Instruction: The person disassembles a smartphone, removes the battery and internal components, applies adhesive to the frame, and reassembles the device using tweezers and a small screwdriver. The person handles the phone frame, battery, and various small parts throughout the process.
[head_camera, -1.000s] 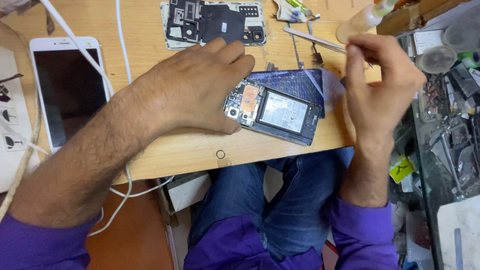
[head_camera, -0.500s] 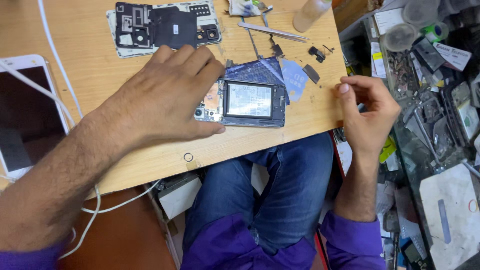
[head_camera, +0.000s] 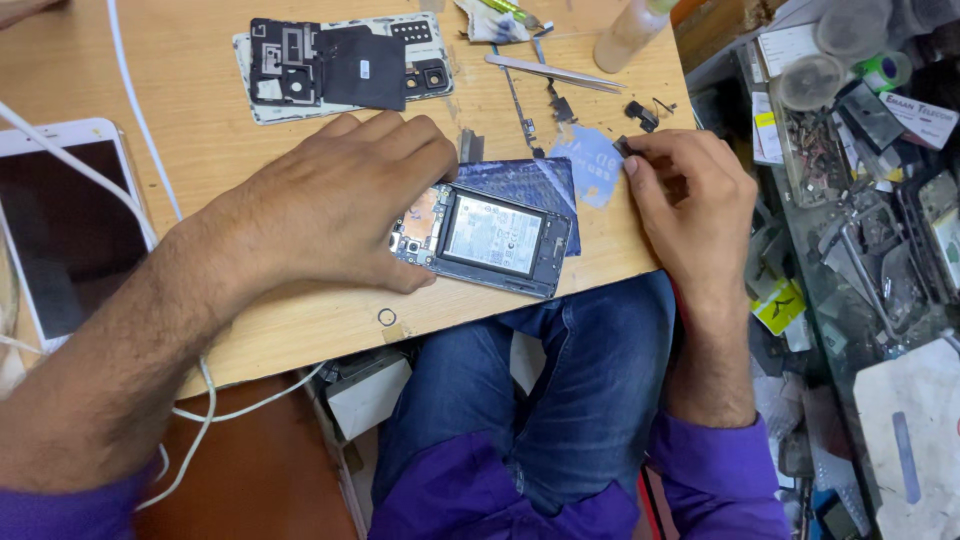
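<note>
An opened phone (head_camera: 492, 238) with its battery and circuit board exposed lies near the front edge of the wooden table (head_camera: 190, 140). My left hand (head_camera: 340, 205) rests flat on the phone's left end and holds it down. My right hand (head_camera: 690, 200) is at the table's right edge, fingers curled, with thumb and forefinger pinching a small dark part (head_camera: 622, 146). A blue-grey plastic sheet (head_camera: 530, 180) lies under and behind the phone.
A removed back cover with dark inner plates (head_camera: 340, 65) lies at the back. Tweezers (head_camera: 555, 72), small loose parts (head_camera: 640, 112) and a bottle (head_camera: 630, 35) sit at the back right. A white phone (head_camera: 60, 225) with white cable (head_camera: 130, 90) lies left. Cluttered shelf (head_camera: 860, 150) on the right.
My right hand came down from a raised position to the table's right edge and closed on a small dark part. My left hand stayed on the phone. The view shifted.
</note>
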